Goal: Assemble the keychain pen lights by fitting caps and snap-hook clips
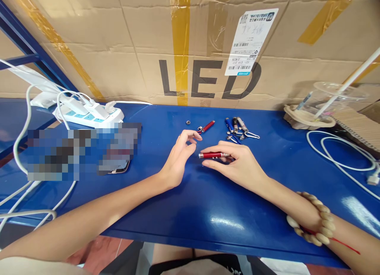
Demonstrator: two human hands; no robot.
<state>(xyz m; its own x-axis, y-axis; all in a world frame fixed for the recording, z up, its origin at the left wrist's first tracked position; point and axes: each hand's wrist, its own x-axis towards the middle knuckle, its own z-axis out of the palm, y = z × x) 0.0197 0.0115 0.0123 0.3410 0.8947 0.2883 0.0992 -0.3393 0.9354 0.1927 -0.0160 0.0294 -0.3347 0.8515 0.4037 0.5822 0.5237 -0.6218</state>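
Observation:
My right hand [237, 158] grips a slim red penlight [210, 155] between thumb and fingers, its silver head pointing left. My left hand [182, 156] is just left of it, empty, with the fingers half bent and a gap to the thumb. Beyond the left fingertips lies another red penlight tube [208, 126] with a small metal ring at its near end. A small round metal cap [188, 122] sits to the left of that tube. Behind my right hand, blue, black and silver penlights [235, 124] lie together with key-ring clips [252, 135].
The blue table [166, 211] backs onto a large cardboard box [142, 37] marked LED. A white power strip [92, 116] with cables and a phone [120, 168] lie left. On the right are a coiled white cable [335, 164], a pulp tray [308, 118] and a clear plastic cup [335, 97].

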